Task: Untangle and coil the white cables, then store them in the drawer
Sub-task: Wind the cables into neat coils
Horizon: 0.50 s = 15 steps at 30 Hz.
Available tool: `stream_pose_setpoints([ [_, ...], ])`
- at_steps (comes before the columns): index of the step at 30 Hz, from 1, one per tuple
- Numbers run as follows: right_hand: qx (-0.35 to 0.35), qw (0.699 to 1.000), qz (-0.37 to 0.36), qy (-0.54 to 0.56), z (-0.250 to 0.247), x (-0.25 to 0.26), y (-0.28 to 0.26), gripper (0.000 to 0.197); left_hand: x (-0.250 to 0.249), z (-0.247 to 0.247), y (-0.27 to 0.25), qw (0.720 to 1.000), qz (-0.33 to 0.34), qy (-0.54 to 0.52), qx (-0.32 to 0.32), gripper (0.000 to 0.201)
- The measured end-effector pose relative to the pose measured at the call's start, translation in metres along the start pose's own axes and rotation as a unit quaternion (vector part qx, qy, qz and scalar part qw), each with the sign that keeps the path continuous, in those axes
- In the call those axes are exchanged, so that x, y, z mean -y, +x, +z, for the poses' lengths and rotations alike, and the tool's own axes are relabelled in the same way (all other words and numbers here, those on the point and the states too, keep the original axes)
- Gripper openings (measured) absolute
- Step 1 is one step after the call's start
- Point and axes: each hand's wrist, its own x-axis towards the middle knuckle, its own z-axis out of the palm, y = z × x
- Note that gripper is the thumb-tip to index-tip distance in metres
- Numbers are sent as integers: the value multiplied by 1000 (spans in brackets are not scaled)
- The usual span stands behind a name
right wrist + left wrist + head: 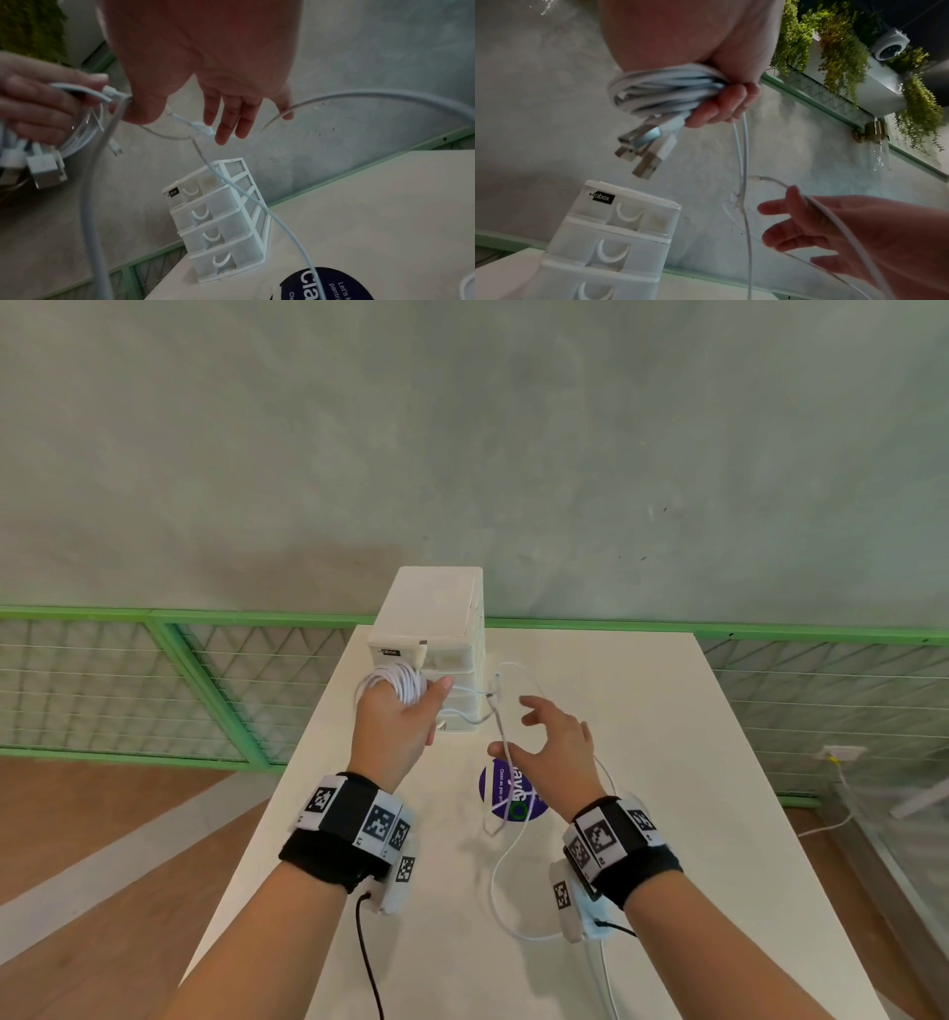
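My left hand (411, 708) is raised in front of the white drawer unit (436, 608) and grips a coil of white cables (395, 683). In the left wrist view the coil (664, 89) sits in the curled fingers (726, 105), with several USB plugs (644, 150) hanging below it. Two thin strands drop from that fist to a knot. My right hand (518, 726) hovers to the right with fingers spread; a loose white cable (500, 865) lies across it and trails over the table. The right wrist view shows the straight fingers (231, 117) just above a cable connector (203, 128).
The drawer unit (218, 223) has several stacked drawers, all closed. It stands at the far edge of the white table (667, 762). A round purple sticker (513, 793) lies on the table under my right hand. Green mesh railing (154, 685) runs behind the table.
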Motion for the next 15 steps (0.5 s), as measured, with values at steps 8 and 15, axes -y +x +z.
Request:
stream_pose_setpoints([
  [8, 83, 994, 55, 41, -3, -20, -2, 23, 6, -2, -1, 999, -36, -15, -30, 48],
  [15, 31, 999, 8, -26, -9, -17, 4, 35, -4, -1, -4, 998, -31, -35, 51, 46],
])
